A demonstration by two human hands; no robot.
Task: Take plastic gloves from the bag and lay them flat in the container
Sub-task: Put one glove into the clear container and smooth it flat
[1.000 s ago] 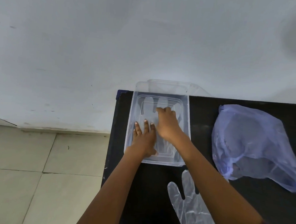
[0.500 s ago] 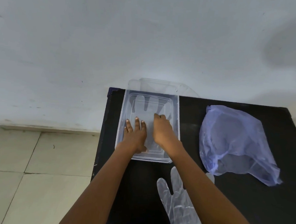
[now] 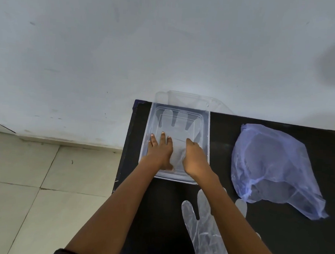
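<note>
A: Fingers, left hand [image 3: 159,152]?
B: Extended flat, pressed on the glove in the container [image 3: 177,131]. Right hand [image 3: 195,158] fingers curl downward onto the same glove; whether they grip it cannot be told.
A: Container [image 3: 206,129] location?
B: Far-left corner of the black table [image 3: 273,241].
A: Other items?
B: Blue bag [image 3: 274,166] right of the container; second glove [image 3: 203,233] just nearer than it, partly beneath the right forearm.

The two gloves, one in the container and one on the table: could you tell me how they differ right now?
The glove in the container lies inside the clear tub, while the glove on the table lies outside it, nearer the person. The first is pressed flat under both hands, left hand and right hand; the second is untouched, partly hidden by the right forearm. The first looks smooth; the second is wrinkled. Both are clear plastic, fingers pointing away.
</note>
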